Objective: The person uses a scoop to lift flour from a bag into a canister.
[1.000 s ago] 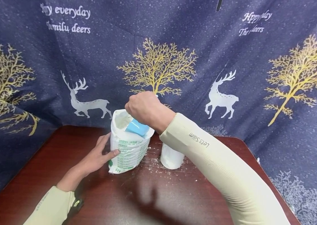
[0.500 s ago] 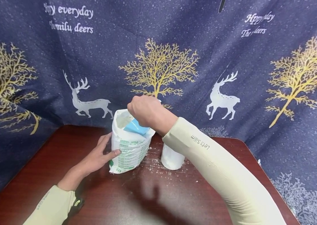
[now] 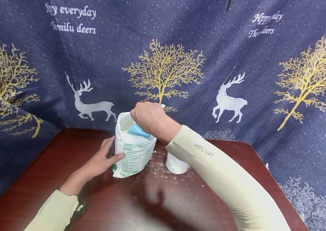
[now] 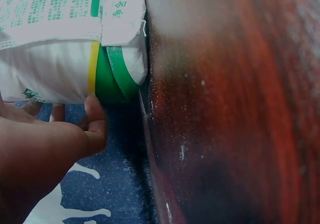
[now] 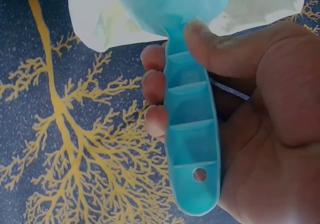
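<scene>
A white bag with green print (image 3: pixel 135 157) stands upright on the table, its top open and pale powder inside. My right hand (image 3: pixel 151 118) grips the handle of a light blue scoop (image 5: pixel 192 124), fingers curled round it and thumb near the bowl. The scoop's bowl dips into the bag's mouth, and its front end is hidden there. Against the bag's left side rests my left hand (image 3: pixel 100 160), thumb on the front face and fingers spread toward the back. In the left wrist view, its fingertips touch the bag's white side near a yellow and green band.
Right of the bag stands a white cylindrical container (image 3: pixel 176 163), its top hidden behind my right sleeve. White powder and crumbs lie scattered on the brown table (image 3: pixel 209 199) around both. A dark blue cloth (image 3: pixel 163 19) with trees and deer hangs behind.
My right hand has moved slightly down, and the scoop sits a little deeper in the bag. The left hand keeps its place on the bag.
</scene>
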Action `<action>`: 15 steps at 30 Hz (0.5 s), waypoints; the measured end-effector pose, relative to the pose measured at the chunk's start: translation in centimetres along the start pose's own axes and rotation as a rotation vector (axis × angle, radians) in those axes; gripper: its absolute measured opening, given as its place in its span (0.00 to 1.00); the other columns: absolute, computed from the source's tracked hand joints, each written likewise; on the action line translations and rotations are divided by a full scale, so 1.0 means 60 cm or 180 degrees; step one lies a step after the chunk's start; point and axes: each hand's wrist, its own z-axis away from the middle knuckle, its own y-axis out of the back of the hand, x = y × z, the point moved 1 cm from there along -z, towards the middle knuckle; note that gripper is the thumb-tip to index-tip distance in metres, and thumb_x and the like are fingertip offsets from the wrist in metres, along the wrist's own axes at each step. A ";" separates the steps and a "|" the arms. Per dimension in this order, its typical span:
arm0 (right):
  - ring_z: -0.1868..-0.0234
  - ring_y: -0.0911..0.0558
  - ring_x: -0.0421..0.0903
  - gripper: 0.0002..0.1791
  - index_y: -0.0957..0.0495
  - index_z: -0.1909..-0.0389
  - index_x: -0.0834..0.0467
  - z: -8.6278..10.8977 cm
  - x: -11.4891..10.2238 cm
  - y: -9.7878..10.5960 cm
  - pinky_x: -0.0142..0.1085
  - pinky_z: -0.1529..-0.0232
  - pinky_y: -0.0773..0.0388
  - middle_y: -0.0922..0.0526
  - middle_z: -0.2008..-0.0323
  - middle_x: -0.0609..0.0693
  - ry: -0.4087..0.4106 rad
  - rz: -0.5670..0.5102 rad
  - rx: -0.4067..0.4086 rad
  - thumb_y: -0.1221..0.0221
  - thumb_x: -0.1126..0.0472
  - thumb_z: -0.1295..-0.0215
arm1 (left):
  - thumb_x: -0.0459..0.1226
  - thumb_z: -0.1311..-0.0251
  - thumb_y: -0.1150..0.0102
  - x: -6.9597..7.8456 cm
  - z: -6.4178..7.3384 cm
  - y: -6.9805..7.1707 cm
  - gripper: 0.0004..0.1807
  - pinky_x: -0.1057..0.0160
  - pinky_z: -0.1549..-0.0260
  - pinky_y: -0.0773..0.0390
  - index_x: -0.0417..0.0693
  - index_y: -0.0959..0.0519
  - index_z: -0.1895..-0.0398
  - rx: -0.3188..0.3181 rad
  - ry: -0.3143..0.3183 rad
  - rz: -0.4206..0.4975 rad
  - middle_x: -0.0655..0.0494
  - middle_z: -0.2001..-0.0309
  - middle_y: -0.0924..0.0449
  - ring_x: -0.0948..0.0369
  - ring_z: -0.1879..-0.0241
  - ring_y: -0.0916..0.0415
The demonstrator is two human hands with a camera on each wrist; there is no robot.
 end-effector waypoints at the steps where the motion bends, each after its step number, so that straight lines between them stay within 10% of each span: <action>1: 0.70 0.17 0.43 0.12 0.11 0.59 0.48 0.000 -0.001 -0.001 0.41 0.76 0.15 0.13 0.65 0.49 0.0001 0.0008 0.0025 0.42 0.66 0.24 | 0.51 0.26 0.37 -0.001 0.000 0.000 0.51 0.30 0.31 0.34 0.56 0.59 0.12 0.0001 0.0000 -0.0005 0.40 0.22 0.55 0.35 0.25 0.43; 15: 0.68 0.19 0.46 0.08 0.13 0.64 0.51 0.004 0.018 -0.015 0.40 0.72 0.17 0.14 0.66 0.50 0.0027 -0.0286 -0.0237 0.38 0.66 0.31 | 0.49 0.26 0.36 0.001 0.001 0.000 0.51 0.30 0.32 0.33 0.53 0.59 0.12 0.0010 -0.0012 0.0032 0.39 0.22 0.55 0.35 0.26 0.41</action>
